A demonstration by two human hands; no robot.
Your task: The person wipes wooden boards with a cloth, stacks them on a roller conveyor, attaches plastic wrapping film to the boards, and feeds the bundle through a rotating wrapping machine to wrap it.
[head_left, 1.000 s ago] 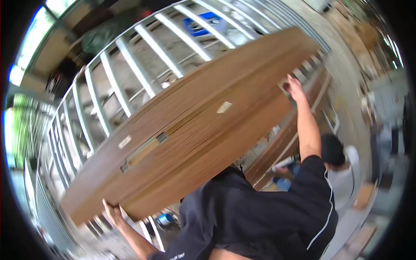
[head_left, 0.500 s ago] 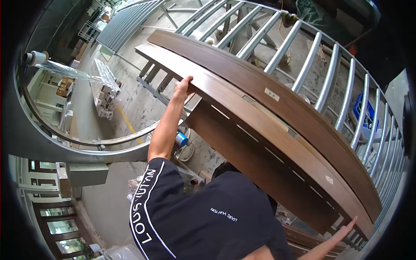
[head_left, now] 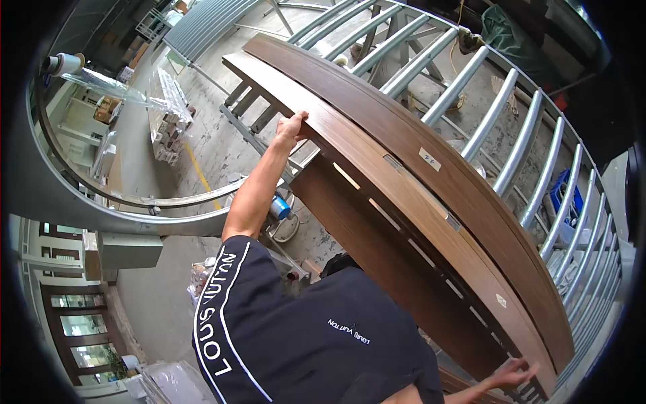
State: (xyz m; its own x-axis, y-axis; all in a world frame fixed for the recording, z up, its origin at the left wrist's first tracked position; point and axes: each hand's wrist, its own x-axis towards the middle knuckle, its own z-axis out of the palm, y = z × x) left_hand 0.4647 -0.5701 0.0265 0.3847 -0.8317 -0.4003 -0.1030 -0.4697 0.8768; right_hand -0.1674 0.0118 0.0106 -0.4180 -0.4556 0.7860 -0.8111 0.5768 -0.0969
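While left fingers [head_left: 301, 116] clasp board [head_left: 367, 157], right [head_left: 525, 372] half-spread

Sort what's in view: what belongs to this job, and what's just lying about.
Likely the job:
lighter brown plank, gripped by the left hand, right hand near its other end
darker brown plank beside it
metal rack

Apparently just lying about:
blue crate
green sheet
cardboard box

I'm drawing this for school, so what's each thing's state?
Left hand: closed on near board
Right hand: blurred, grip unclear
Near board: alongside far board
Far board: label stuck on
Metal rollers: partly covered
Plastic film roll: partly unwound
Green cloth: bunched up
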